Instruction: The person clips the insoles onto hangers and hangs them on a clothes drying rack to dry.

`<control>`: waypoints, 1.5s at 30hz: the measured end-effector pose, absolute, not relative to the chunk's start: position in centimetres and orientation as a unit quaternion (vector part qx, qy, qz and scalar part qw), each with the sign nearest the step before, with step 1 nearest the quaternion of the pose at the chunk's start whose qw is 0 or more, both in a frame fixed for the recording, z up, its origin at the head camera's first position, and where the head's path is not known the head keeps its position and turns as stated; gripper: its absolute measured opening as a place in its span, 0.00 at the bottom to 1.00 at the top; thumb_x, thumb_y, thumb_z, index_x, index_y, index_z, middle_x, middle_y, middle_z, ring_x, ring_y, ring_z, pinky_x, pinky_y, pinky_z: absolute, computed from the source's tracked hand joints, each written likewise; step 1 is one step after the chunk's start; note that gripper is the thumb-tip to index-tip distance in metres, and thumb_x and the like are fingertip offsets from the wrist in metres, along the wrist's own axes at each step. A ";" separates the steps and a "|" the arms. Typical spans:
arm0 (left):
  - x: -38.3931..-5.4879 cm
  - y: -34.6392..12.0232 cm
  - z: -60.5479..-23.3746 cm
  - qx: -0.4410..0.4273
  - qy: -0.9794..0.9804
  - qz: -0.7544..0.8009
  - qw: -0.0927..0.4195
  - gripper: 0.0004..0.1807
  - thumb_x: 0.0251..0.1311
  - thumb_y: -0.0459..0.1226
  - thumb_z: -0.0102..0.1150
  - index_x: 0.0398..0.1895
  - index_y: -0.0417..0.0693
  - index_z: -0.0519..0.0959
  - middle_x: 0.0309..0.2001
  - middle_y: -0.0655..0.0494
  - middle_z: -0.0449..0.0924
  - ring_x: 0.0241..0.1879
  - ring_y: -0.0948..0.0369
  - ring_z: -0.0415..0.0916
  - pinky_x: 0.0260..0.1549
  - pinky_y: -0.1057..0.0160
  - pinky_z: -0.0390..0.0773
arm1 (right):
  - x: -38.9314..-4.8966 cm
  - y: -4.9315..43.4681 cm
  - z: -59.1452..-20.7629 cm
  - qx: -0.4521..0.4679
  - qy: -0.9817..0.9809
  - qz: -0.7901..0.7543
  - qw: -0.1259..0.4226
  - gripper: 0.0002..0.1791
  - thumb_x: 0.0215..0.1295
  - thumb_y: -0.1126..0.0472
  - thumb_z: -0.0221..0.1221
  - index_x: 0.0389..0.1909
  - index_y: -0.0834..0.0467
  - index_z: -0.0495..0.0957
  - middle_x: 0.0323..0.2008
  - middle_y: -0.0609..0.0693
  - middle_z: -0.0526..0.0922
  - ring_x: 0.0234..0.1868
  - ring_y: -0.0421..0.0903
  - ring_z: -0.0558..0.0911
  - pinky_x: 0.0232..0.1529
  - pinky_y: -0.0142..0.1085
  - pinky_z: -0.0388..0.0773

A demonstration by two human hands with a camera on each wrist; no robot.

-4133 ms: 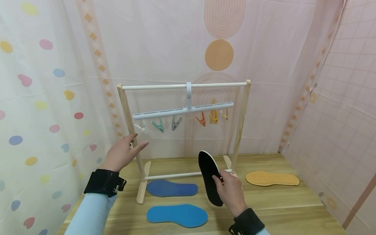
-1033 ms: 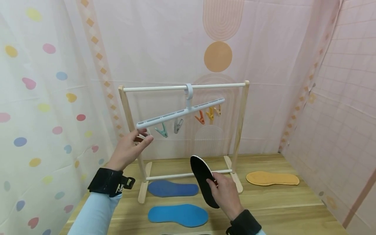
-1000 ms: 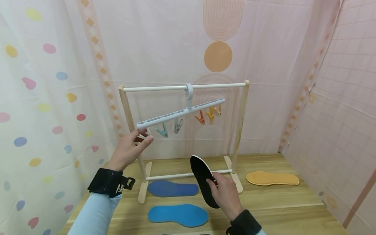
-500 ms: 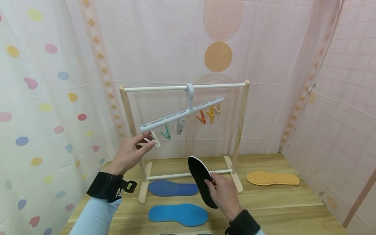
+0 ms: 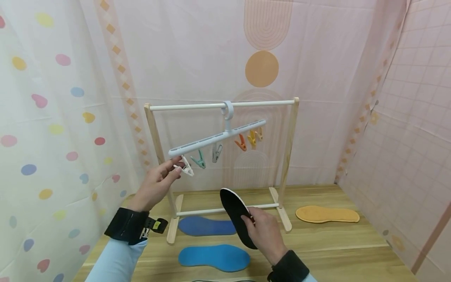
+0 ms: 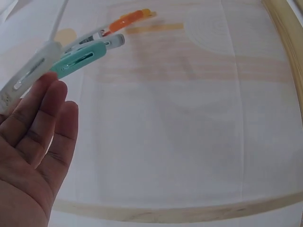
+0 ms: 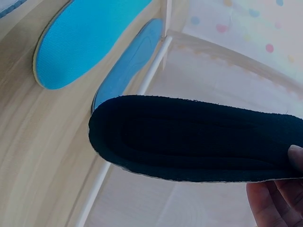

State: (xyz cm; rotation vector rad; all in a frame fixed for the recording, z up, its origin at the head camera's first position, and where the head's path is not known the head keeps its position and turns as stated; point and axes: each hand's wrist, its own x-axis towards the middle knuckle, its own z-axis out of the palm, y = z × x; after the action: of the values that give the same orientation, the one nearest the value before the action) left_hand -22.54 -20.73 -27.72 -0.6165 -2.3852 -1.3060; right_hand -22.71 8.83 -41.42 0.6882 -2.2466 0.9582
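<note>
My left hand (image 5: 155,187) pinches a white clothespin (image 5: 188,168) between thumb and fingers, at the low left end of the pale blue hanger (image 5: 208,141). In the left wrist view that clothespin (image 6: 32,71) lies along the fingers, with a teal clothespin (image 6: 80,59) just beyond. My right hand (image 5: 267,232) grips a black insole (image 5: 237,215) near its middle, thumb on the black face, and holds it tilted above the table. The right wrist view shows the insole's (image 7: 184,139) free end pointing away from the fingers.
The hanger hooks over the top bar (image 5: 183,106) of a wooden rack. Grey (image 5: 216,152), orange (image 5: 241,143) and yellow clothespins hang along it. On the table (image 5: 317,250) lie a dark blue insole (image 5: 206,226), a bright blue insole (image 5: 214,258) and a yellow insole (image 5: 327,214).
My left hand has come up to the hanger, taken hold of the white clothespin and drawn the hanger's left end down and nearer. The black insole has moved left in my right hand.
</note>
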 end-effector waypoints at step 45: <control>-22.5 -20.7 -27.5 -0.266 -0.796 -0.525 0.142 0.21 0.79 0.35 0.38 0.66 0.28 0.62 0.52 0.37 0.70 0.49 0.64 0.73 0.50 0.69 0.75 | -22.4 5.9 -39.6 0.320 -0.826 0.334 0.323 0.10 0.57 0.68 0.70 0.25 0.56 0.77 0.25 0.46 0.82 0.25 0.39 0.79 0.25 0.32 0.74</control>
State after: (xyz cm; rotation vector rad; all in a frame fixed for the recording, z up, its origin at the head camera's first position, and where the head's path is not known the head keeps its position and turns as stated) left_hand -22.49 -20.73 -27.48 -0.7673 -2.2967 -1.5145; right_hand -22.45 5.88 -39.60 0.8385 -2.1663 0.8771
